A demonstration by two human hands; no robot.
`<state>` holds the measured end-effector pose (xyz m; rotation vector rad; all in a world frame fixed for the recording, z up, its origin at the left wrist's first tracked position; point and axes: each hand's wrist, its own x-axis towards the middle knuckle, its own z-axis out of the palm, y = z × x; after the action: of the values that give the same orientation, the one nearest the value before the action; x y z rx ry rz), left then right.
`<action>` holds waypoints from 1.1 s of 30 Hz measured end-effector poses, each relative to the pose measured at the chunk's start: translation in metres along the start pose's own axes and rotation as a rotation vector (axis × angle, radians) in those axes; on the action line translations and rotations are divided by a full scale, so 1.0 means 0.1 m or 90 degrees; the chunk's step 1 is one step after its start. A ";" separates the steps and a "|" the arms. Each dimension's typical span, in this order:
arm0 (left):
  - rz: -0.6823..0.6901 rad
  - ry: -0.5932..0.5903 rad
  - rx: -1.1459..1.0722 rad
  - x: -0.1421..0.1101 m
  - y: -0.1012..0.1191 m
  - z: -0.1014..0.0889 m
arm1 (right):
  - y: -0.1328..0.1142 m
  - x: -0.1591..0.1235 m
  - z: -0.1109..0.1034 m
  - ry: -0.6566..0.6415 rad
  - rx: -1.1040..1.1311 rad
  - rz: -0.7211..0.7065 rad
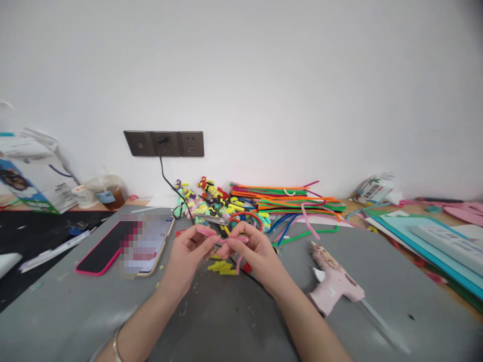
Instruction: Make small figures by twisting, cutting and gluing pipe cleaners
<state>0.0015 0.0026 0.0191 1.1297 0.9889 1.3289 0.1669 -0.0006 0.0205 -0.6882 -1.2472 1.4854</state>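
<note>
Both hands meet above the middle of the grey mat. A pink pipe cleaner (206,231) is pinched between the thumb and fingers of my left hand (190,251). My right hand (252,254) pinches a pink fuzzy length too; whether it is one piece with the other I cannot tell. Just behind the fingertips lie scissors (247,216) with orange handles, blades pointing left. Short yellow pipe cleaner pieces (222,267) rest on the mat below the hands. Behind is a heap of small fuzzy figures (213,190) in several colours.
Bundled pipe cleaners (287,198) lie along the wall. A pink glue gun (335,279) with a glue stick is at right. Two phones (109,249) lie left. A black cord runs from the wall socket (165,143) under my hands. A drink cup (109,193) stands back left.
</note>
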 end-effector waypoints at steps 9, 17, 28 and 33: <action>-0.056 -0.066 -0.016 0.00 0.03 -0.01 | 0.03 -0.01 -0.05 -0.001 -0.007 -0.026; -0.101 -0.202 0.010 -0.03 0.06 0.00 | 0.01 0.02 -0.07 -0.006 -0.042 -0.065; -0.189 -0.308 -0.009 -0.05 0.11 -0.03 | 0.04 -0.01 -0.07 -0.096 0.052 0.009; -0.173 -0.270 0.019 -0.03 0.07 -0.03 | 0.06 0.02 -0.11 -0.020 0.056 0.012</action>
<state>-0.0025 -0.0008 0.0253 1.1897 0.8131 0.8154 0.1738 0.0056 0.0121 -0.6220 -1.1939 1.5619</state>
